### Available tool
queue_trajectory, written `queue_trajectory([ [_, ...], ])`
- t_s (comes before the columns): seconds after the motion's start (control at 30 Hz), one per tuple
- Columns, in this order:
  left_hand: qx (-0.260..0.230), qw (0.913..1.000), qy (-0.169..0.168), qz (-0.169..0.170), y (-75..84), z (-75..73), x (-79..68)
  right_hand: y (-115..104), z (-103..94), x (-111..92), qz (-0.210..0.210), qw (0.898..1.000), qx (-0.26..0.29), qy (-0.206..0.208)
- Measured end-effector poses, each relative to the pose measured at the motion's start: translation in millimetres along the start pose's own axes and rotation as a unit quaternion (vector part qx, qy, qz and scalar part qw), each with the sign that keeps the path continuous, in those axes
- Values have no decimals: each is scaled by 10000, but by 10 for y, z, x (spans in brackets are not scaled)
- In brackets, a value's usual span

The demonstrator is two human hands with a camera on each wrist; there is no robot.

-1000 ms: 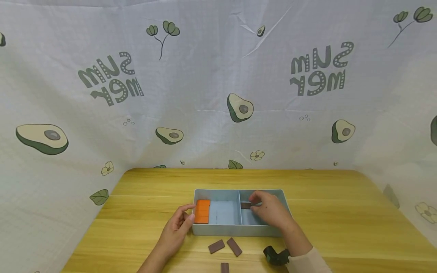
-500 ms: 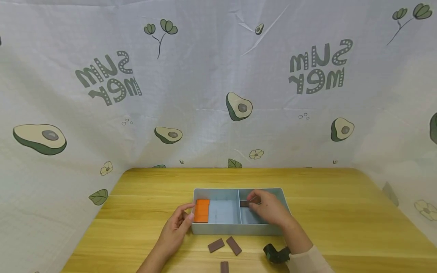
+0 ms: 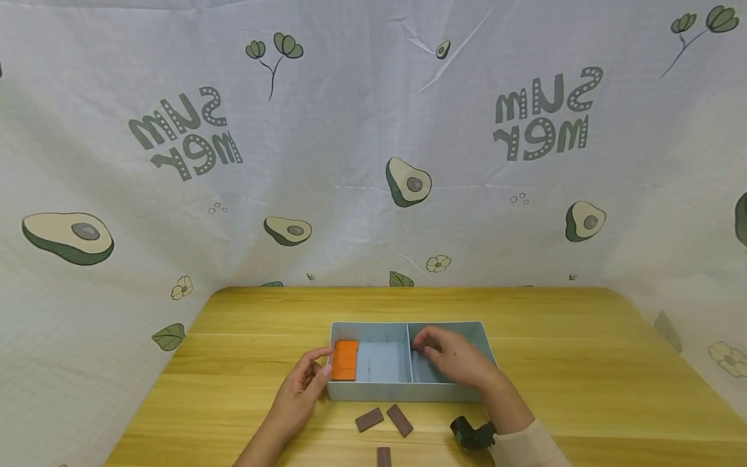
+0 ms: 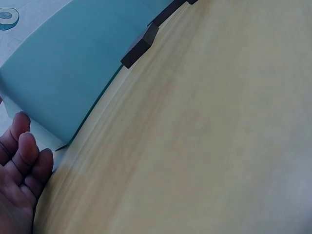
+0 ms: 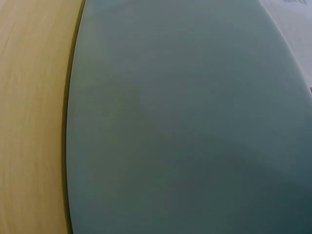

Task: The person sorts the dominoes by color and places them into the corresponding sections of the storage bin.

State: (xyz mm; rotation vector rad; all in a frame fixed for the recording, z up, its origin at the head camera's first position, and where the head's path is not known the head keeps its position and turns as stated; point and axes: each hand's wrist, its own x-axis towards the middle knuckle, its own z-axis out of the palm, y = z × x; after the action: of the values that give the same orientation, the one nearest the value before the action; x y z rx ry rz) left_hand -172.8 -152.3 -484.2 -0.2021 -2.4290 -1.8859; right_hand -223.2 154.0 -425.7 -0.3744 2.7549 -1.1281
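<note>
A light blue two-compartment box (image 3: 403, 392) stands on the table. My left hand (image 3: 294, 397) is at its left end, index finger and thumb touching the rim, the other fingers loosely bent. In the left wrist view, those fingers (image 4: 27, 151) lie beside the box corner. My right hand (image 3: 458, 357) reaches into the right compartment, thumb and index finger curled round a flat brown block (image 3: 413, 346), mostly hidden beneath them. Flat orange blocks (image 3: 345, 360) lie side by side along the left compartment's left wall. The right wrist view shows only the box's outer wall (image 5: 185, 117) and the table.
In front of the box lie three loose brown blocks: one on the left (image 3: 369, 420), one slanted (image 3: 399, 420), and one cut by the lower frame edge (image 3: 383, 456). A black device (image 3: 471, 433) sits at my right wrist. A printed curtain (image 3: 350, 130) hangs behind the table.
My right hand has shifted slightly left and lower in the compartment, and its fingers now cover most of the brown blocks seen there before. My left hand stays at the rim.
</note>
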Motion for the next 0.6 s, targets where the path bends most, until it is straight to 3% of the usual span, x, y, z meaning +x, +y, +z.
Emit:
queue_trajectory([
  [0.3,-14,10000,8,-10,-2,-2,-3,-11,-11,-6,-57,9995,295,29],
  [0.6,35,10000,-22,-76,8,-4,-8,-48,-67,-17,-119,9905,1342,258],
])
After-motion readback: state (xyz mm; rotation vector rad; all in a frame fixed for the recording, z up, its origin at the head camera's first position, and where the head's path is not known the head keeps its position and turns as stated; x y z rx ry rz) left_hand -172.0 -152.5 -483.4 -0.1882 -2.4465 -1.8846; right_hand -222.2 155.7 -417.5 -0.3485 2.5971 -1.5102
